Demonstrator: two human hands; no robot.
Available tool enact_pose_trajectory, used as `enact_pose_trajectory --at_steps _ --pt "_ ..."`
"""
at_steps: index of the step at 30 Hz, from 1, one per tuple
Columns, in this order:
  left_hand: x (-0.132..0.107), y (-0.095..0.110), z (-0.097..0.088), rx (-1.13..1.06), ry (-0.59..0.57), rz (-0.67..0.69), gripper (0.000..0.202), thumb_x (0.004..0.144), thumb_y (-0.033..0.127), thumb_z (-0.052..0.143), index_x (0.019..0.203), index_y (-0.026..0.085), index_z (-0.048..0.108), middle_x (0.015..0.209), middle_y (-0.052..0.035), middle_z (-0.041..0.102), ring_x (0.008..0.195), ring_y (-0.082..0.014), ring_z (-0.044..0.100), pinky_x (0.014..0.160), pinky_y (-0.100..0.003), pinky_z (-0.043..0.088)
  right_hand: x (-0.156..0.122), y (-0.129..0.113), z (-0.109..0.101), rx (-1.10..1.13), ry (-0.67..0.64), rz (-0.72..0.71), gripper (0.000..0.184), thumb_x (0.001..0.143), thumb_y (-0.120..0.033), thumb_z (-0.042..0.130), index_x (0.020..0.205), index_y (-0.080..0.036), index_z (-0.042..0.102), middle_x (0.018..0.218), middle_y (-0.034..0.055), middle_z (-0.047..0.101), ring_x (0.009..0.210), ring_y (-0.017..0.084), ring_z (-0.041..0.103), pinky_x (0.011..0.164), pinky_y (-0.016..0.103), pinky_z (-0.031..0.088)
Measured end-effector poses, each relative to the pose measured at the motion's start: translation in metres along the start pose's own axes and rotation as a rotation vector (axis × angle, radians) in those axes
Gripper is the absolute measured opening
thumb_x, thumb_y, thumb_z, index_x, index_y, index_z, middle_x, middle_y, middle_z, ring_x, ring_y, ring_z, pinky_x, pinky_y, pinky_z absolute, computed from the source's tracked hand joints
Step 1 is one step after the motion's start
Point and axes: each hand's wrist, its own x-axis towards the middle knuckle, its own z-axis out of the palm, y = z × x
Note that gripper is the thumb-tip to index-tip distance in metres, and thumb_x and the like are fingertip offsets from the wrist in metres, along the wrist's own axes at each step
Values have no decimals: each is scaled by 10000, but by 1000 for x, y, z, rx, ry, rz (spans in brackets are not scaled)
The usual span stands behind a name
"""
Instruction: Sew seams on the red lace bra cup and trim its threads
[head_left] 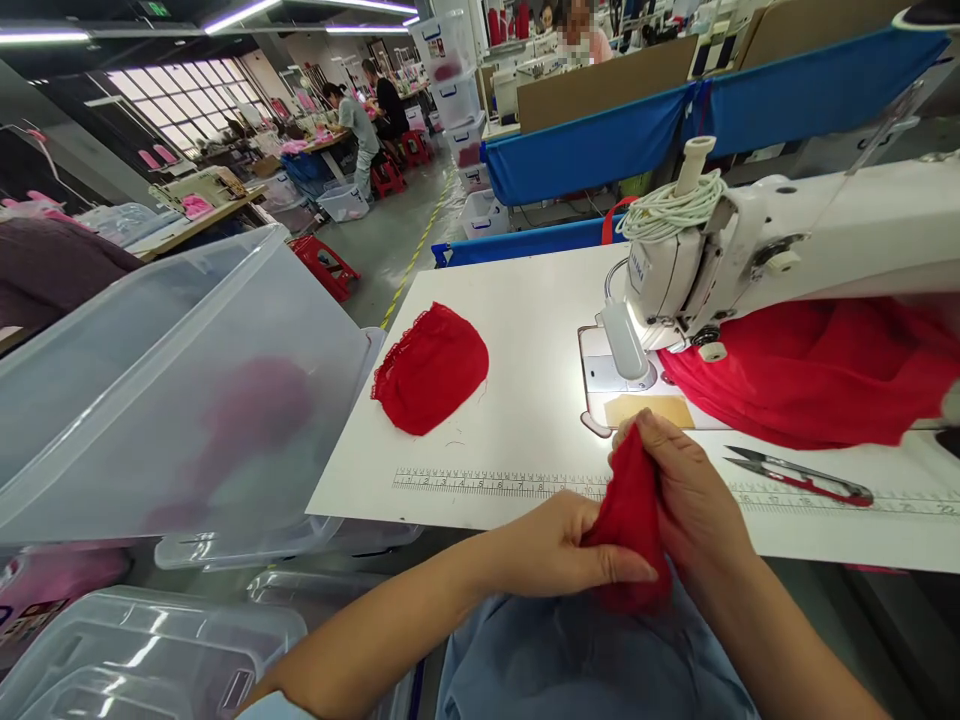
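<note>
A piece of red fabric (634, 500) is bunched between my hands, over my lap at the table's front edge. My left hand (559, 545) grips its lower part, the thumb lying across the cloth. Higher up, my right hand (686, 490) pinches the top corner between thumb and fingers. Just beyond is the sewing machine (667, 280), with a tan patch (649, 410) by its needle plate. A second red fabric piece (431, 370), rounded with a ruffled edge, lies flat on the white table (525, 320). Thread snips (799, 475) rest to the right of my right hand.
More red cloth (817, 370) is heaped under the machine arm. A printed ruler (495, 484) runs along the front edge. Clear plastic bins (180, 400) stand at the left, with lidded boxes (150, 650) below. Blue cloth (592, 150) hangs behind the table; other people work farther back.
</note>
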Motion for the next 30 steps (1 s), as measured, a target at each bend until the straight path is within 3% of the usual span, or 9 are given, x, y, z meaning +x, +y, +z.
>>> enact_pose_trajectory --at_steps 3,6,9,12,14,17,20,23,30 --pt "6 -2 2 -240 127 -6 438 662 574 770 677 148 672 617 1 589 580 -109 515 615 -221 428 6 -1 -2 9 -69 104 375 593 -461 861 635 -192 603 515 -42 604 420 95 525 432 212 472" --pt "11 5 3 -589 343 37 402 617 490 841 760 142 701 677 -23 653 619 -121 589 648 -224 475 3 -3 -13 50 -196 235 351 663 -501 807 829 -212 697 783 32 736 718 195 694 679 310 564" --pt "12 19 -1 -799 547 126 366 608 408 873 785 145 692 706 -21 670 646 -118 611 661 -219 495 -12 4 -30 143 -240 336 520 698 -665 698 991 -237 724 1041 99 740 1051 285 666 867 409 536" --pt "13 30 -5 -895 662 215 364 579 362 895 666 134 625 634 5 635 584 -96 582 620 -209 488 -30 20 -41 191 -254 450 656 637 -811 608 959 -257 750 1081 121 737 1123 350 630 886 496 524" --pt "17 33 -4 -899 694 254 393 554 357 906 635 131 594 596 17 609 554 -88 562 585 -203 472 -38 29 -43 153 -236 248 699 529 -793 703 982 -264 758 1114 131 727 1193 389 575 948 536 486" --pt "27 32 2 -843 744 295 424 535 387 908 642 126 591 599 16 605 558 -83 550 577 -199 458 -40 32 -43 99 -149 -15 671 461 -547 890 1064 -293 741 1176 98 710 1257 385 519 1043 536 415" --pt "35 28 8 -802 788 315 427 546 409 897 654 131 592 611 20 599 573 -82 540 577 -199 449 -38 30 -44 142 -105 118 548 583 -549 839 1071 -322 736 1144 85 726 1206 361 571 1010 550 443" --pt "39 25 11 -731 803 334 432 577 432 874 614 144 554 565 38 550 539 -78 504 545 -204 429 -33 31 -42 187 -191 251 651 522 -683 795 1057 -317 742 1153 104 721 1200 370 574 976 551 470" --pt "44 22 10 -508 875 457 379 669 438 802 599 146 572 552 27 544 553 -95 505 570 -221 441 -21 24 -26 90 59 -20 356 657 -304 852 994 -303 739 1042 22 755 1000 257 685 894 429 554"
